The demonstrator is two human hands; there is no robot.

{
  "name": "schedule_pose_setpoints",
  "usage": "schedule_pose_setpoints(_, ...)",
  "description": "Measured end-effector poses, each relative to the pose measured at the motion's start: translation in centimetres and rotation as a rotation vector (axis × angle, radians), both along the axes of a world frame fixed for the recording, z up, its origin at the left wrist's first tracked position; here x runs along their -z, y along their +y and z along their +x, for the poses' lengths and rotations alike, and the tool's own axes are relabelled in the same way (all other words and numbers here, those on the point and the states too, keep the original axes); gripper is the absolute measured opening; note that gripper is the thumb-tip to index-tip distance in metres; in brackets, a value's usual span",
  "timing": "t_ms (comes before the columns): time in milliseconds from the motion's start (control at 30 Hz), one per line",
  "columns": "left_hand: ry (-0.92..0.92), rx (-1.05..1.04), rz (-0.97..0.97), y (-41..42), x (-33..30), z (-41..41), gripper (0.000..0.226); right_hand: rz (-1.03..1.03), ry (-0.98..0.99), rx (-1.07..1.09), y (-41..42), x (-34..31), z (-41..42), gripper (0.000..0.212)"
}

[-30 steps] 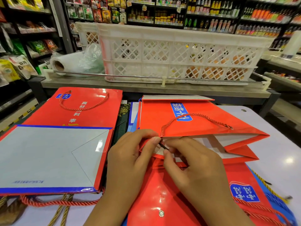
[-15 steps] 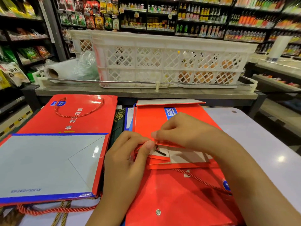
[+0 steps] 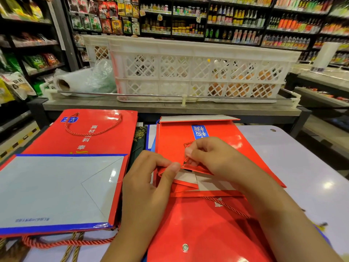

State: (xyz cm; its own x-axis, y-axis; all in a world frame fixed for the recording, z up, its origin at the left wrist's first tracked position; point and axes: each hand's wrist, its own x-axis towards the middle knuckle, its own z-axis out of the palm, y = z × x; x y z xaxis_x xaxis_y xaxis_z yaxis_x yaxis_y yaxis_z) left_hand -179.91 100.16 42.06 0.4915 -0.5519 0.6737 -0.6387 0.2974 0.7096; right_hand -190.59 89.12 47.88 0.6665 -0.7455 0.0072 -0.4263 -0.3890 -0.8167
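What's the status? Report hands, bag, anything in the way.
Left hand pinches the red paper bag's open top edge. Right hand pinches the rope handle end at that edge. Nothing blocking; another red bag lies flat to the left.

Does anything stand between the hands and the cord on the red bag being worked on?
Nothing visible does. The right hand pinches the red cord at the folded top edge of the red bag; the left hand holds that edge beside it.
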Motion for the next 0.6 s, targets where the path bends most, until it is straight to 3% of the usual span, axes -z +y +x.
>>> schedule_pose_setpoints(300,-0.033,0.001,-0.041,-0.1,0.0,0.0,0.019,-0.161,-0.108,0.036,1.1,0.1,-0.6,0.032)
schedule_pose_setpoints(400,-0.005,0.0,-0.062,0.1,-0.2,0.0,0.021,-0.423,-0.083,0.009,2.1,-0.6,-2.8,0.024)
schedule_pose_setpoints(500,0.05,-0.04,-0.102,0.3,-0.4,0.2,0.022,-0.735,0.109,-0.012,2.7,-1.0,-5.7,0.038)
schedule_pose_setpoints(600,0.099,-0.067,-0.146,0.5,-0.4,0.4,0.021,-0.836,0.103,0.08,2.6,-0.5,-8.3,0.041)
